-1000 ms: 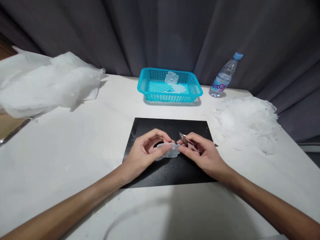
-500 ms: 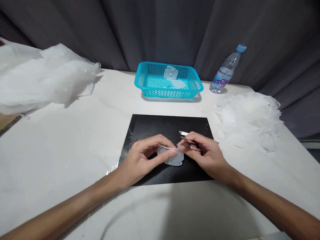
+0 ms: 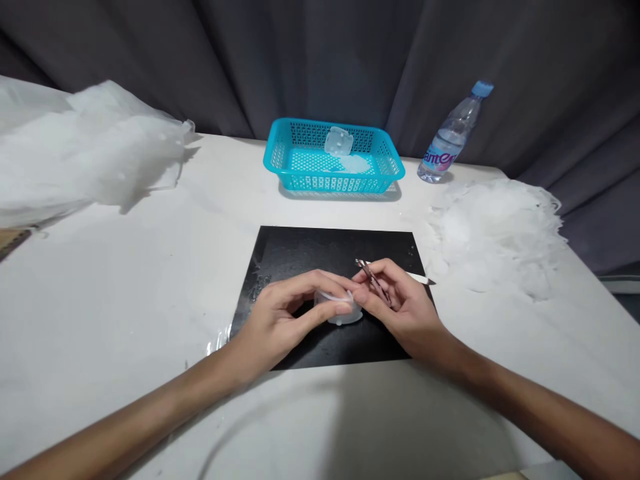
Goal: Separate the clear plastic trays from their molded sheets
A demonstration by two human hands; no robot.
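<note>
Over the black mat point(image 3: 310, 247), my left hand point(image 3: 295, 307) is closed on a translucent white plastic piece point(image 3: 345, 316), pinched between thumb and fingers. The piece is soft-edged and partly hidden by the fingers. My right hand point(image 3: 395, 300) is closed as well, its thumb and index fingertips meeting at the piece's right edge. It holds a small brownish-pink metal hand tool point(image 3: 376, 283) with narrow arms, its exact kind unclear. Behind that hand a white pen-like tool point(image 3: 420, 278) with a dark tip lies across the mat's right edge.
A blue perforated basket point(image 3: 335, 182) behind the mat contains similar translucent pieces point(image 3: 339, 141). To its right stands a water bottle point(image 3: 447, 143). White translucent scraps point(image 3: 500, 233) are heaped at right, and a white plastic bag point(image 3: 95, 147) lies at left.
The plastic piece has tilted, so less of its flat face shows. My right hand has turned slightly, swinging the metal tool more upright and uncovering more of the white pen-like tool.
</note>
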